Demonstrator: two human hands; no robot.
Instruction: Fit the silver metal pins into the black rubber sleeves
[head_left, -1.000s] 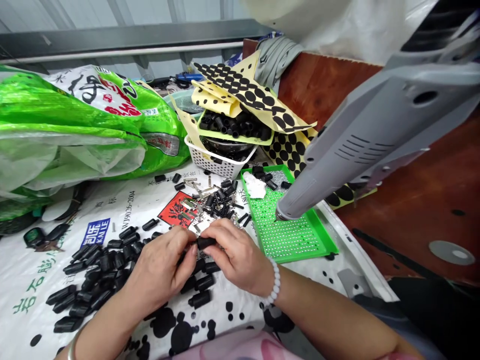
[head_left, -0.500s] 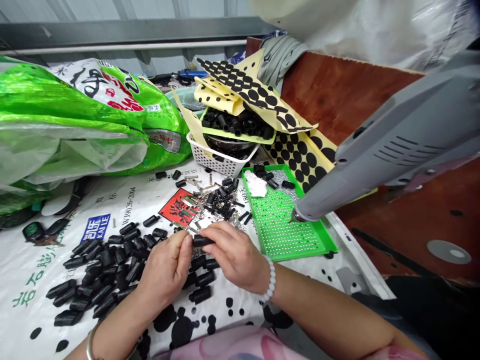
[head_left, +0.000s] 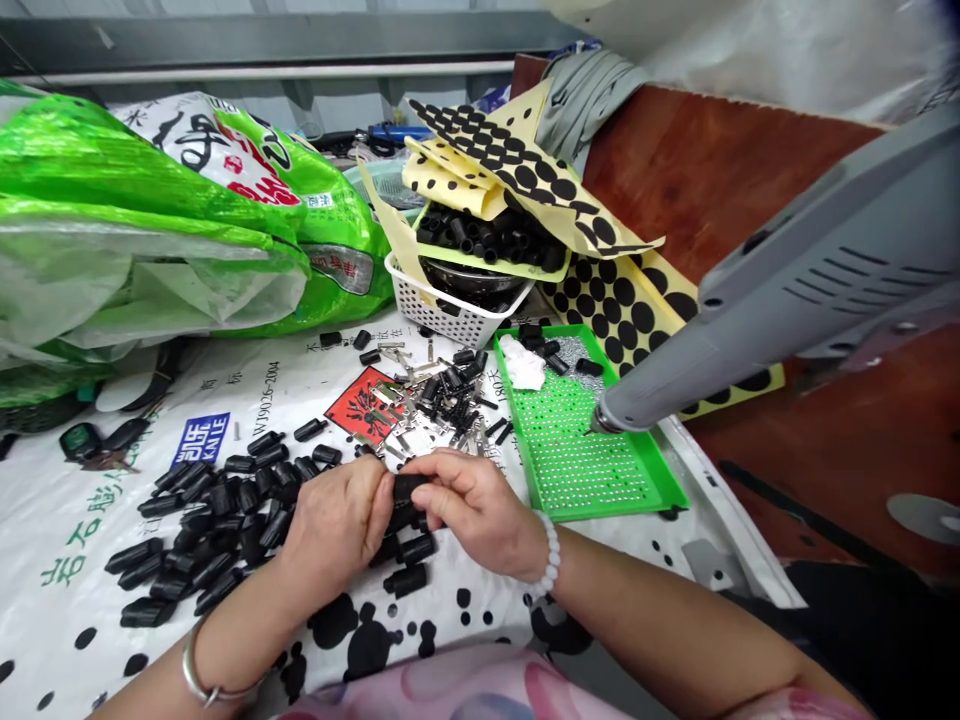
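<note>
My left hand (head_left: 337, 522) and my right hand (head_left: 476, 507) meet over the white printed sheet (head_left: 90, 560), both pinched on one small black plastic tube (head_left: 409, 487) held between their fingertips. Directly beneath the hands lie a few more black tubes (head_left: 405, 578). A heap of the same black tubes (head_left: 217, 520) spreads to the left of my left hand. Just beyond the fingers is a scatter of small metal clips and short black pieces (head_left: 435, 400).
A green perforated tray (head_left: 585, 470) sits right of the hands, under the tip of a hanging grey power tool (head_left: 787, 300). Behind are a white basket (head_left: 442, 310) with black tubes, yellow sheets of black dots (head_left: 517, 170), and a big green sack (head_left: 150, 230) at left.
Both hands stayed together on the tube, drawing slightly closer around it. The view shifted, so the grey tool now sits farther right.
</note>
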